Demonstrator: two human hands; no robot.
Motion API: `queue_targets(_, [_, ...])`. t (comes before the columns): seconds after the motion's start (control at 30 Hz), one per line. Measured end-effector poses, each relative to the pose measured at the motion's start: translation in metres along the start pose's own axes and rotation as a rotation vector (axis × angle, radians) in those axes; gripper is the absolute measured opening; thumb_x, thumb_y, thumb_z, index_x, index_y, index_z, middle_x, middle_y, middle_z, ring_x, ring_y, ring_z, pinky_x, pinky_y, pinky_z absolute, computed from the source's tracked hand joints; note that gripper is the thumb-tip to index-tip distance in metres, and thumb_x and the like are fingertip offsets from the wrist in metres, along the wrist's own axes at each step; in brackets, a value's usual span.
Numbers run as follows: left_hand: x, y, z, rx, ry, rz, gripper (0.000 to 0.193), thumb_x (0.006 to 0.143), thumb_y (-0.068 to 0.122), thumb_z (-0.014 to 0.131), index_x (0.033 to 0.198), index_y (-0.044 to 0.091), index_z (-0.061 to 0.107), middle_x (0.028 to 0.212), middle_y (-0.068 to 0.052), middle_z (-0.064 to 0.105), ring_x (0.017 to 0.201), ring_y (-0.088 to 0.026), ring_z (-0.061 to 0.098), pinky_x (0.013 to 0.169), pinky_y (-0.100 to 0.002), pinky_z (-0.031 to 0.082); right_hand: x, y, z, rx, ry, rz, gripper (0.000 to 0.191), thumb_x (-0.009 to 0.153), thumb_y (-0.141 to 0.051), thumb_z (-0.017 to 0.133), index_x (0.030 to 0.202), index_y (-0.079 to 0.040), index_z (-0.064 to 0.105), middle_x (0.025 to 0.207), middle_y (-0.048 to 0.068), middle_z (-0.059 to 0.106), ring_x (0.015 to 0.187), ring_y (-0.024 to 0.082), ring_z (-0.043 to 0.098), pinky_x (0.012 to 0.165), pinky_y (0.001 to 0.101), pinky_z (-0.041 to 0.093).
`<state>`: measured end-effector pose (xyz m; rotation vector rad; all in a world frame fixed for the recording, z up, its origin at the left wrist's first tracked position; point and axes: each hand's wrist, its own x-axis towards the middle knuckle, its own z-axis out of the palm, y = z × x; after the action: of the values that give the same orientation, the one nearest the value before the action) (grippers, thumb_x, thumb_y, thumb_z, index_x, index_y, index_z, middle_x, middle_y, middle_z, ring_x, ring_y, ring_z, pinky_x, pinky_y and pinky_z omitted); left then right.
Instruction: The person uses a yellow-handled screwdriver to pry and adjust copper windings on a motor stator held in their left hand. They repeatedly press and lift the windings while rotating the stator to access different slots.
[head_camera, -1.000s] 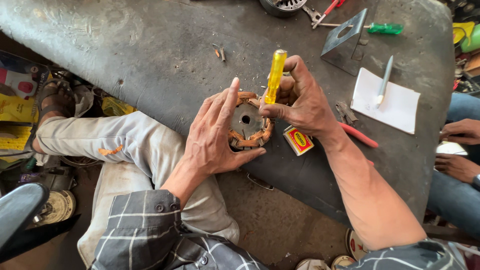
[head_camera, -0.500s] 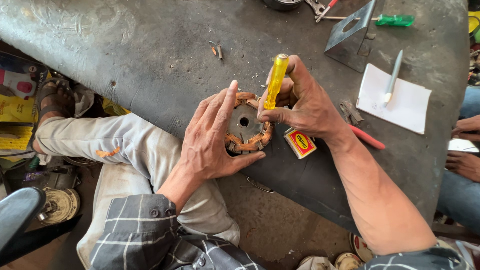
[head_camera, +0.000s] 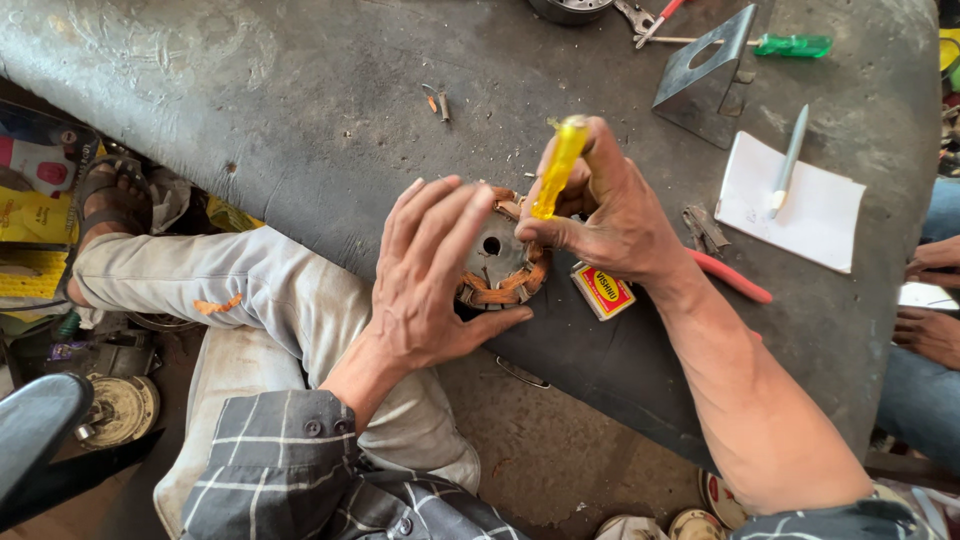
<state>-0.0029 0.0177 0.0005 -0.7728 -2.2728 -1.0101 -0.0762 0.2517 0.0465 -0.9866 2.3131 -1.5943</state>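
Observation:
A round motor stator with copper windings (head_camera: 500, 262) lies near the front edge of a dark, worn metal table (head_camera: 280, 110). My left hand (head_camera: 432, 280) rests flat on its left side, fingers spread over it and thumb under its lower rim. My right hand (head_camera: 612, 210) grips a screwdriver with a yellow translucent handle (head_camera: 558, 165), held nearly upright with its tip down at the stator's right side; the tip is hidden behind my fingers.
A small red and yellow box (head_camera: 603, 290) and red-handled pliers (head_camera: 728, 275) lie right of the stator. Farther back are a white paper with a pen (head_camera: 790, 190), a metal bracket (head_camera: 705, 75) and a green-handled screwdriver (head_camera: 790, 45). Another person's hands (head_camera: 930, 300) sit at the right edge.
My hands stay on the stator with the screwdriver still upright; they have shifted only slightly. The view has moved a little closer.

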Motion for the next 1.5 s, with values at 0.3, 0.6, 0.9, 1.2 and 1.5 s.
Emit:
queue_targets(0.3, [-0.011,0.000,0.003,-0.078,-0.057,0.135,0.087,0.084,0.029,0.089,0.153,0.008,0.041,0.132,-0.002,0.071,0.143,-0.030,0.052,0.127,-0.055,0.034,-0.008,0.013,-0.002,0.317,0.079,-0.025,0.050,0.101,-0.016,0.082,0.129,-0.011,0.041,0.098,0.005,0.066,0.089,0.009,0.065,0.079,0.0217,0.054])
queue_targets(0.6, [-0.012,-0.002,0.008,-0.095,-0.034,0.077,0.089,0.085,0.029,0.089,0.152,0.002,0.038,0.133,0.001,0.070,0.137,-0.031,0.054,0.125,-0.054,0.034,-0.018,0.002,0.009,0.237,0.180,0.086,0.038,0.101,-0.025,0.074,0.124,-0.005,0.051,0.091,0.006,0.070,0.085,0.010,0.070,0.080,0.0257,0.059])
queue_targets(0.9, [-0.018,-0.001,0.012,-0.119,0.010,0.073,0.089,0.087,0.029,0.089,0.152,-0.001,0.037,0.135,0.003,0.070,0.136,-0.030,0.055,0.126,-0.054,0.035,-0.043,-0.020,0.022,0.046,0.185,-0.215,0.030,0.104,-0.010,0.069,0.120,-0.009,0.044,0.109,0.011,0.074,0.098,0.018,0.076,0.088,0.0299,0.062])
queue_targets(1.2, [-0.016,0.004,0.008,-0.118,-0.001,0.054,0.087,0.084,0.029,0.091,0.149,0.000,0.041,0.132,0.002,0.071,0.132,-0.030,0.058,0.124,-0.055,0.036,-0.044,-0.018,0.019,-0.074,0.103,-0.205,0.027,0.100,-0.005,0.070,0.115,-0.008,0.048,0.105,0.011,0.073,0.098,0.022,0.073,0.087,0.0348,0.061])
queue_targets(1.5, [-0.017,0.006,0.008,-0.128,-0.011,0.050,0.087,0.083,0.029,0.091,0.148,0.000,0.041,0.131,0.001,0.071,0.131,-0.030,0.058,0.123,-0.055,0.036,-0.042,-0.019,0.009,-0.033,0.026,-0.150,0.023,0.098,-0.007,0.073,0.108,-0.007,0.052,0.105,0.011,0.075,0.100,0.020,0.075,0.087,0.0326,0.062])
